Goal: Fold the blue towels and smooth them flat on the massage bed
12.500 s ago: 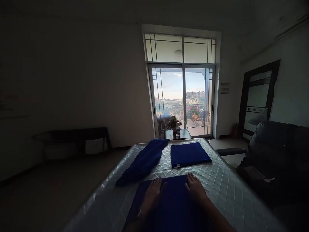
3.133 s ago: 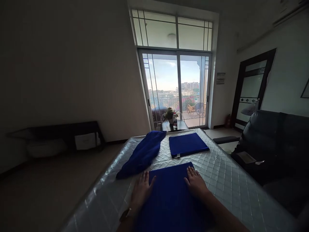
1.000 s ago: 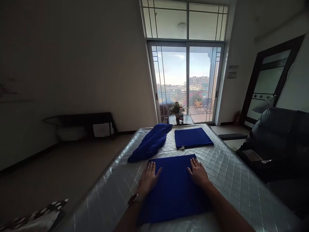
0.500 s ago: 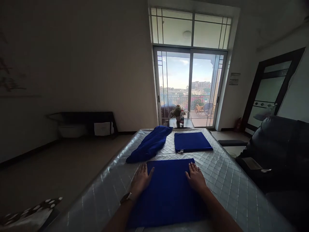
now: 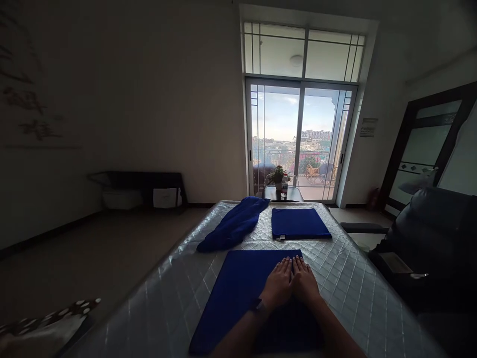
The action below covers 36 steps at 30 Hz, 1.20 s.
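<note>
A folded blue cloth (image 5: 231, 293) lies flat on the silvery quilted table cover (image 5: 167, 303) right before me. My left hand (image 5: 278, 282) rests on its right half, palm down with fingers stretched forward. Close beside it, my right hand (image 5: 304, 279) presses flat near the cloth's far right corner, the two hands touching or nearly so. Farther off sits a second folded blue cloth (image 5: 300, 223) with a small white tag at its near edge. To its left, a loose, crumpled blue cloth (image 5: 235, 223) stretches diagonally.
Beyond the table's far end, a small dark table (image 5: 294, 195) bears a potted plant (image 5: 278, 175) and a bottle (image 5: 284, 187) before sliding glass doors. A dark armchair (image 5: 436, 238) stands at the right. A low black rack (image 5: 145, 181) is by the left wall.
My left hand has slid right across the folded cloth, from its left edge to beside my right hand. My right hand stays near the right edge. The view has shifted slightly.
</note>
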Each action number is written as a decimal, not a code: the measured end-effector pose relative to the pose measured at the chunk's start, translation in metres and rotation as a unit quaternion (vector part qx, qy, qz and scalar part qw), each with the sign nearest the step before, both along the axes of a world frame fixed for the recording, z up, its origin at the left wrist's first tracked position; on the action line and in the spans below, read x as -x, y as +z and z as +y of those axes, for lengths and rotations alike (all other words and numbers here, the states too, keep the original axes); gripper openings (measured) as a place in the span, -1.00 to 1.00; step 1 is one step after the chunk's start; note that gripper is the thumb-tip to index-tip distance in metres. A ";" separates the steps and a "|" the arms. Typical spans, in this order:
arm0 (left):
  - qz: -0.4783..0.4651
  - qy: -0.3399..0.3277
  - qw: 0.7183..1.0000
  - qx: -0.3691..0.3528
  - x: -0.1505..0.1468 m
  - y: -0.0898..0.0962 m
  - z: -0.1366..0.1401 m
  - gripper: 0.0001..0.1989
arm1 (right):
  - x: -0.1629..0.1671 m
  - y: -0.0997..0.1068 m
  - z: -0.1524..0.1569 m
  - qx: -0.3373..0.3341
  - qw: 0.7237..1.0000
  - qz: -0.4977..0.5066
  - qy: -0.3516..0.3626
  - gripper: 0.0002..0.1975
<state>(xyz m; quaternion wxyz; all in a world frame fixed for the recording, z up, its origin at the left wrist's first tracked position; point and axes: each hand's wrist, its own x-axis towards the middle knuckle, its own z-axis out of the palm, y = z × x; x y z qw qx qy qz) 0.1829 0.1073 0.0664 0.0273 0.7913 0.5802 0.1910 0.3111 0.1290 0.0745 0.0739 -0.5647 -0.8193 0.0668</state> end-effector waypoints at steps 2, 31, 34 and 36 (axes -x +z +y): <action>0.001 0.023 1.000 0.015 0.013 0.000 -0.002 -0.26 | 0.001 0.001 0.001 0.003 1.000 0.009 -0.008 -0.34; 0.015 0.195 0.979 0.052 0.174 0.000 -0.052 -0.13 | 0.013 0.015 0.007 0.006 0.999 -0.028 -0.038 -0.30; 0.005 0.195 0.980 0.045 0.174 0.000 -0.052 -0.13 | 0.018 0.018 0.017 0.000 0.999 -0.019 -0.040 -0.29; 0.000 0.200 0.979 0.044 0.173 0.001 -0.052 -0.11 | 0.021 0.017 0.024 0.001 0.999 -0.010 -0.046 -0.29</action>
